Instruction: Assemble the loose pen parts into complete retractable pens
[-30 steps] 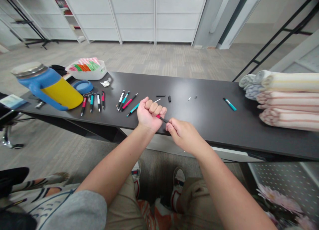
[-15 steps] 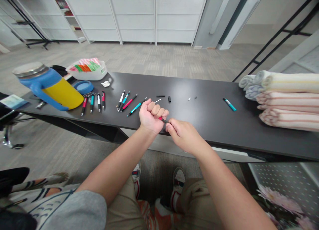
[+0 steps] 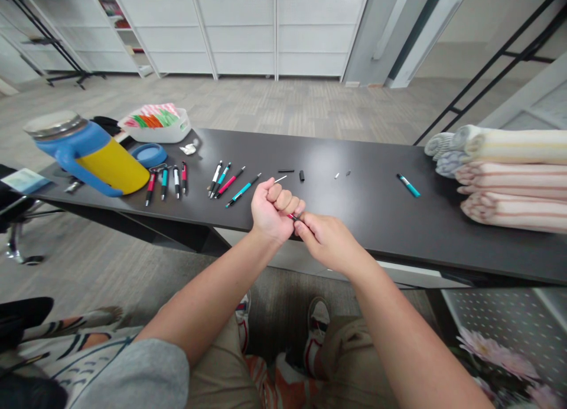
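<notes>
Both hands meet at the front edge of the dark table point(image 3: 367, 202). My left hand point(image 3: 277, 211) is closed in a fist round a red and black pen point(image 3: 292, 217), most of which is hidden. My right hand point(image 3: 325, 238) pinches the pen's black end between thumb and fingers. Beyond my fist lie a thin white refill point(image 3: 280, 179), a black tube point(image 3: 286, 170) and a short black piece point(image 3: 302, 176). Tiny parts point(image 3: 336, 175) rest farther right. To the left are several pens, among them a teal pen point(image 3: 243, 190) and a red pen point(image 3: 230, 182).
A blue and yellow mug point(image 3: 106, 164) stands at the left beside a blue lid point(image 3: 149, 154) and a white basket point(image 3: 179, 128) of colourful packets. A teal pen part point(image 3: 408, 185) lies to the right, before stacked rolled towels point(image 3: 514, 179). Another person's leg shows at lower left.
My left hand has shifted slightly right, closer to my right hand, and less of the pen shows between them. The things on the table stay where they were.
</notes>
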### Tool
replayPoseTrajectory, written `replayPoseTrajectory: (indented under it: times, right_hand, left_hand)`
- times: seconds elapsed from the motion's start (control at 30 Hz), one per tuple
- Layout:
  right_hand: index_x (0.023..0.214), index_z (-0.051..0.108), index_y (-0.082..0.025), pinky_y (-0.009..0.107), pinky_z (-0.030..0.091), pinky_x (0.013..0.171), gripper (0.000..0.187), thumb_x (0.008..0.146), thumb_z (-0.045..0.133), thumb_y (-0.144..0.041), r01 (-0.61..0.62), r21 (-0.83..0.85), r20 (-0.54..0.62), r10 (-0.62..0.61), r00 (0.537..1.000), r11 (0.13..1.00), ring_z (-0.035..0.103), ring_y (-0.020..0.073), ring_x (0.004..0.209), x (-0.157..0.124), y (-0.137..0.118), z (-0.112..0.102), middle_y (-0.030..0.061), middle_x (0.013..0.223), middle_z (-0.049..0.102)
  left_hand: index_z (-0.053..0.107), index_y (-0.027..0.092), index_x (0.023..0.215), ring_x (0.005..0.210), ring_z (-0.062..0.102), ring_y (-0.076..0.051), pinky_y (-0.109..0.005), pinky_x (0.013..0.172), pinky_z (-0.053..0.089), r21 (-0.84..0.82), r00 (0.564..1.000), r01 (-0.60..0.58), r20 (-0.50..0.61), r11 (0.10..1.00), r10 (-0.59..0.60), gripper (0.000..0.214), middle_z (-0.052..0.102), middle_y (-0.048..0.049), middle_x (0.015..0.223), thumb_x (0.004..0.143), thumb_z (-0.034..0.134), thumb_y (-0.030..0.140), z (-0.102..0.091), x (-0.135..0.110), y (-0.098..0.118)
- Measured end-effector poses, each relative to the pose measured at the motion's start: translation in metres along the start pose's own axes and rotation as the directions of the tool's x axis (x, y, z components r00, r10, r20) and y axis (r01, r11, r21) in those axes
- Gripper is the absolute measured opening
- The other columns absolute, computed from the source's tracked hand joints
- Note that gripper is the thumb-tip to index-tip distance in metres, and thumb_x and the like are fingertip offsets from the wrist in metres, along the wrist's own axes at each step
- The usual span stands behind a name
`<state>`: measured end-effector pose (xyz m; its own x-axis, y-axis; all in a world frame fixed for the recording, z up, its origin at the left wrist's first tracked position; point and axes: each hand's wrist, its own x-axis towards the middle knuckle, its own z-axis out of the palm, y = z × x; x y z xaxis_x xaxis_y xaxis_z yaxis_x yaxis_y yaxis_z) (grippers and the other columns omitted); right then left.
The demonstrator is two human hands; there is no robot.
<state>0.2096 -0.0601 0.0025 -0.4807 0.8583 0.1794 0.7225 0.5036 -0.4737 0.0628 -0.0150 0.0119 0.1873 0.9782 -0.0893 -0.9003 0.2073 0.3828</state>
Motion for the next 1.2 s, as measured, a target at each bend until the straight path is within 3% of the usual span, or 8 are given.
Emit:
replayPoseTrajectory:
  times: [0.33,0.5,0.67,0.9,1.2]
  right_hand:
    - [0.081,0.052,-0.021,0.030,0.026,0.063,0.031,0.108,0.042,-0.034,-0.015,0.054,-0.010,0.015,1.000,0.998,0.048,0.0157,0.064,0.000,0.000,0.001,0.0018,0.073,0.060]
    - [0.085,0.054,-0.022,0.028,0.029,0.060,0.030,0.105,0.051,-0.043,-0.074,0.178,-0.016,0.078,0.997,0.981,0.048,0.0138,0.059,-0.002,-0.002,-0.005,-0.0026,0.067,0.057]
    - [0.099,0.062,-0.022,0.027,0.033,0.064,0.025,0.107,0.046,-0.039,-0.086,0.176,-0.021,0.091,0.996,0.981,0.056,0.0147,0.065,-0.002,-0.003,-0.004,-0.0005,0.077,0.067]
    - [0.095,0.060,-0.022,0.029,0.033,0.066,0.023,0.106,0.044,-0.032,-0.058,0.035,-0.019,0.058,0.998,0.998,0.057,0.0175,0.070,-0.001,0.000,0.000,0.0028,0.080,0.067]
    - [0.083,0.051,-0.022,0.030,0.027,0.061,0.026,0.106,0.045,-0.033,-0.059,0.057,-0.023,0.060,0.998,0.997,0.048,0.0152,0.061,-0.001,-0.001,0.000,0.0004,0.072,0.060]
  left_hand:
    - [0.010,0.024,0.056,0.036,0.017,-0.010,-0.031,0.049,0.033,-0.032,0.997,0.075,0.018,0.997,-0.075,0.052,0.010,0.0072,0.045,0.097,0.041,0.028,-0.002,0.001,-0.005]
    - [0.011,0.023,0.058,0.036,0.020,-0.010,-0.031,0.051,0.035,-0.065,0.999,0.053,0.016,0.997,-0.052,0.053,0.013,0.0069,0.046,0.101,0.041,0.028,-0.005,0.012,0.016]
    - [0.011,0.022,0.058,0.037,0.021,-0.009,-0.030,0.052,0.036,-0.089,1.000,0.002,0.012,0.996,-0.001,0.053,0.016,0.0069,0.046,0.103,0.040,0.028,-0.012,0.016,0.034]
    - [0.011,0.023,0.058,0.036,0.019,-0.009,-0.030,0.050,0.034,-0.073,0.999,0.031,-0.028,0.997,-0.033,0.054,0.015,0.0071,0.045,0.101,0.043,0.028,-0.008,0.011,0.020]
    - [0.011,0.023,0.058,0.035,0.018,-0.009,-0.031,0.048,0.032,-0.053,0.997,0.002,-0.083,0.999,-0.007,0.053,0.014,0.0073,0.045,0.101,0.042,0.030,-0.002,0.008,0.008]
